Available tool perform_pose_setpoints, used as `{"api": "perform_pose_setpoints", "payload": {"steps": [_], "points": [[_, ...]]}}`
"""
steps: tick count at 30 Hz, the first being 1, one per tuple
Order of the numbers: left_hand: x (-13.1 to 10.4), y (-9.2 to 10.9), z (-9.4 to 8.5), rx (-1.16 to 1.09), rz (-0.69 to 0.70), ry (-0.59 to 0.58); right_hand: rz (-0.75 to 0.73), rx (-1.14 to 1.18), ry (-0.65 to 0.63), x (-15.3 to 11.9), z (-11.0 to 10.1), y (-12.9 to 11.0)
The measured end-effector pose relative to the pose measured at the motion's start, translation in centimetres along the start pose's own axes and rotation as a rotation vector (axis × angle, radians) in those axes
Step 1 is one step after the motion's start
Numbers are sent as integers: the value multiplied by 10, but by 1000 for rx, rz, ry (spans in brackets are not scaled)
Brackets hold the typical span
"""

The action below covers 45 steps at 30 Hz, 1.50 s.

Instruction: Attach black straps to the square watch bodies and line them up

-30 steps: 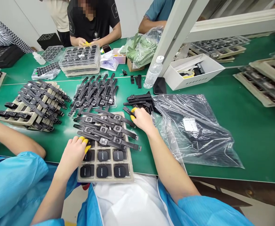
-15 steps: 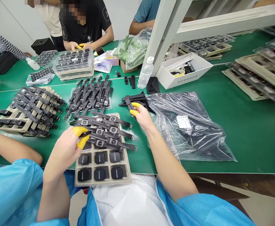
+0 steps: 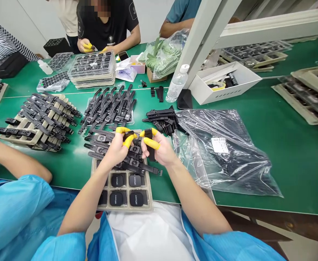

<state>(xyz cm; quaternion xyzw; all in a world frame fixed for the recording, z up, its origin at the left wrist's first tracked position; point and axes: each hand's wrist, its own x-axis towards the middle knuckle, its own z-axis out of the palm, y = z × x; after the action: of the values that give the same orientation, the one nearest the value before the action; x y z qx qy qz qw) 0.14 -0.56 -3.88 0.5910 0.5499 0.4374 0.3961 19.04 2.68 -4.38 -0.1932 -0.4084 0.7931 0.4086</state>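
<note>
Strap (image 3: pixel 148 133) pinched in right hand (image 3: pixel 162 149); seemingly watch body (image 3: pixel 128 135) in left hand (image 3: pixel 116 148).

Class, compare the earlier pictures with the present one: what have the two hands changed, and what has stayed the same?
The left hand has moved right and forward, lifting a small dark piece over the tray. The right hand has drawn a black strap left and nearer the person, away from the strap pile. The bottle, white box and plastic bag stayed put.
</note>
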Motion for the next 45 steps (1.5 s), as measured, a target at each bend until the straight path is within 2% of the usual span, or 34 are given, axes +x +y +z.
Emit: {"api": "perform_pose_setpoints", "payload": {"steps": [3,6,12,16,19,26,34,40,45], "points": [[-2,-7,-2,-57,8,16,72,82,-14,-2,5,1],[-4,-8,-5,-25,57,2,146,122,-58,-3,11,4],[-5,-3,-8,252,360,-49,111,-67,-32,-6,16,16],[-6,-4,-9,323,461,-111,126,-111,-83,-8,16,16],[-7,-5,-11,342,474,-140,132,-125,-101,-8,15,14],[-7,0,-12,372,509,-119,145,-98,1,-6,15,14],[-8,6,-7,388,482,-97,161,24,43,-5,21,9],[-9,11,-12,288,446,-181,115,43,121,-6,25,7],[-10,11,-8,315,428,-142,84,62,145,-5,24,7]]}}
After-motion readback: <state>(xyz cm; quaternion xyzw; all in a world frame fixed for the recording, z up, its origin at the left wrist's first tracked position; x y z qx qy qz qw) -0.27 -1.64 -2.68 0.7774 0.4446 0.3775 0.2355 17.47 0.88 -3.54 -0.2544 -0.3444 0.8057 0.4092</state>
